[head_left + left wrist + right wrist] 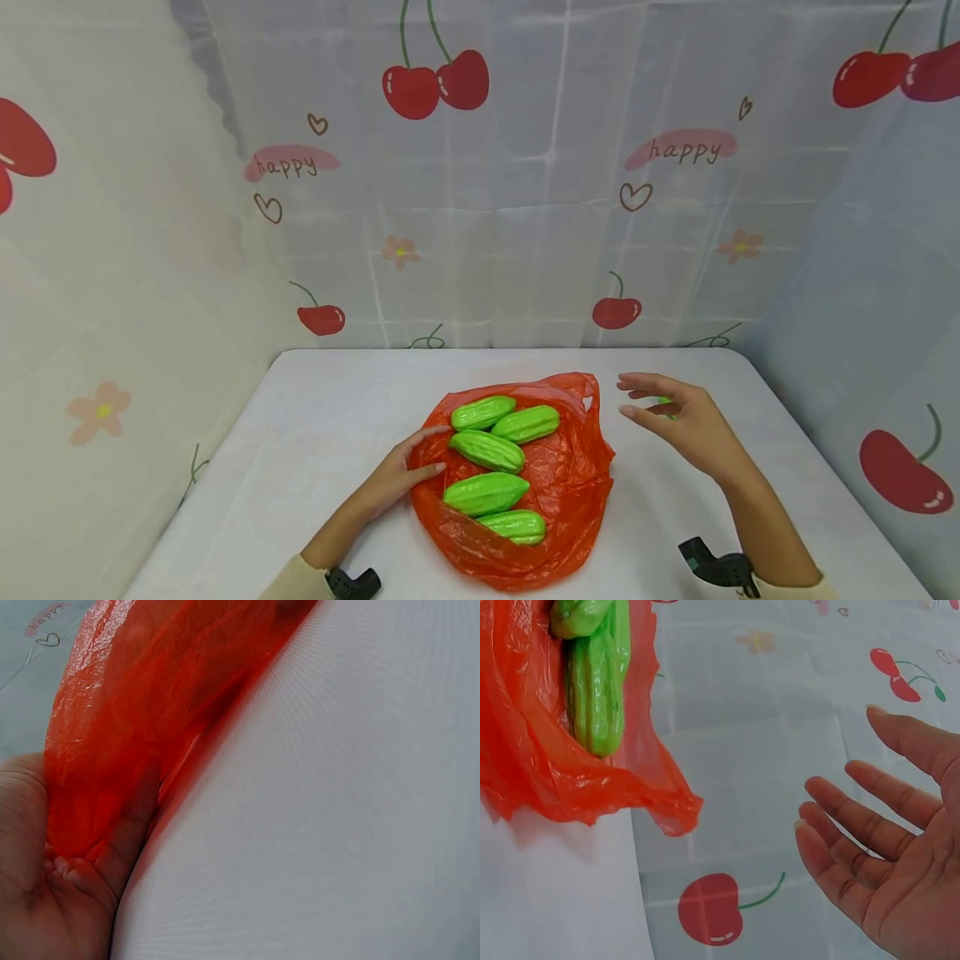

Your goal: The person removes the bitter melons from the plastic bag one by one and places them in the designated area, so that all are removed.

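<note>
A red plastic bag [566,492] lies spread open on the white table, with several bright green ridged gourds [487,450] on it. At the bag's left edge, my left hand [393,475] holds the plastic, thumb and forefinger apart at the rim. Its other fingers show dimly through the red film in the left wrist view. My right hand [693,425] is raised to the right of the bag, fingers spread, palm bare in the right wrist view. A small green patch [665,402] shows between its thumb and fingers in the head view, mostly hidden by the hand.
The white table [337,400] has rounded far corners. Behind it hangs a pale curtain [510,250] printed with cherries, hearts and flowers, and more of it covers both sides. A black wrist strap [723,567] sits by each sleeve cuff.
</note>
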`<state>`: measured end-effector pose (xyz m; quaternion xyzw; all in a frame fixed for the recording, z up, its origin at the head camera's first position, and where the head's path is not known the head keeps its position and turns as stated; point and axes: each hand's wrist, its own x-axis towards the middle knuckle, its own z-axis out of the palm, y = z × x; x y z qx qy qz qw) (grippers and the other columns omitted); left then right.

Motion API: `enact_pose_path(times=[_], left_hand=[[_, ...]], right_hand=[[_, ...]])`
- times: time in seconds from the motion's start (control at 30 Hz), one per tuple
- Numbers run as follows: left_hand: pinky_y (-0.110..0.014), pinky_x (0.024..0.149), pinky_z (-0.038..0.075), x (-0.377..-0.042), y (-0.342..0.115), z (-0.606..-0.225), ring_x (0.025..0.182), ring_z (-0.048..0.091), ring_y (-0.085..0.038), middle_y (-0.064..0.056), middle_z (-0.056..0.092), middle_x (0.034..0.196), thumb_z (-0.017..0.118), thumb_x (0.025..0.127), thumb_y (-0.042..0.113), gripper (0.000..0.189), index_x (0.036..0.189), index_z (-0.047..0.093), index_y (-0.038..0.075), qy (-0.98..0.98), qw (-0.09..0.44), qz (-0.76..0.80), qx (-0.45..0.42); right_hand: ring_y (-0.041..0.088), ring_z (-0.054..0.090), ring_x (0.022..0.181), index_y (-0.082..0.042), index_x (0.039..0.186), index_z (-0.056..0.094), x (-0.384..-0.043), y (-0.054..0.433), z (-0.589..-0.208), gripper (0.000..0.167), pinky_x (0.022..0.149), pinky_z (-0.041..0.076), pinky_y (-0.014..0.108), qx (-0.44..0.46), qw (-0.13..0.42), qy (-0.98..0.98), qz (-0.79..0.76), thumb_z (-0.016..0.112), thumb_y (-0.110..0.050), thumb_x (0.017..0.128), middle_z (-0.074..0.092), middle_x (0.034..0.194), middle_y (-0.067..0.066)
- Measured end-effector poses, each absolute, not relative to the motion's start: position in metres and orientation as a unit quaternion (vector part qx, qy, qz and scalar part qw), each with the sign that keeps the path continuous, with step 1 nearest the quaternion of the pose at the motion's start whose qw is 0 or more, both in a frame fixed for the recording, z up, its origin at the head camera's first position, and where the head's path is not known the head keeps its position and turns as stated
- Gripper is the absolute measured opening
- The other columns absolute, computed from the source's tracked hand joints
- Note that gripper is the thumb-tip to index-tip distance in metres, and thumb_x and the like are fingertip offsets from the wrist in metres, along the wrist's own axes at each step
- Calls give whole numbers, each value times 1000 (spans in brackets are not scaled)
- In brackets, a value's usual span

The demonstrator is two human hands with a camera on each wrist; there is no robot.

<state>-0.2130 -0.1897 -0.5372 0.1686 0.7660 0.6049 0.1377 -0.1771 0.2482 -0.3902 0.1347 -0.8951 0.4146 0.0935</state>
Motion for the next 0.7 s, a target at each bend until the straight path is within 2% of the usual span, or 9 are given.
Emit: enact_pose_path(times=[0.23,0.43,0.53,0.7], left_hand=[[-28,101,49,-212,-190,-537,143,36,-27,-1,42,157,72,96,24,56,148,51,27,765,139,607,168],[-29,105,47,-211,-190,-537,144,35,-26,-1,43,156,72,96,24,56,148,51,26,766,136,606,167],[-26,103,47,-211,-190,-536,144,35,-25,0,43,155,73,96,24,57,148,50,26,767,135,604,169],[-26,102,48,-212,-190,-536,144,35,-26,-1,43,156,72,96,24,57,148,50,25,768,135,603,170]], right_hand=[[32,66,109,-9,133,65,-175,228,-397,46,79,58,25,163,62,-874,453,76,-27,92,67,130,10],[33,65,111,-7,130,68,-171,211,-401,44,81,58,25,191,38,-859,473,79,-23,90,69,127,8],[33,65,110,-8,129,68,-169,205,-403,43,83,57,25,204,23,-853,479,79,-23,90,69,127,7],[29,66,105,-11,128,69,-168,195,-408,43,86,58,32,220,-7,-851,478,79,-28,90,70,123,4]])
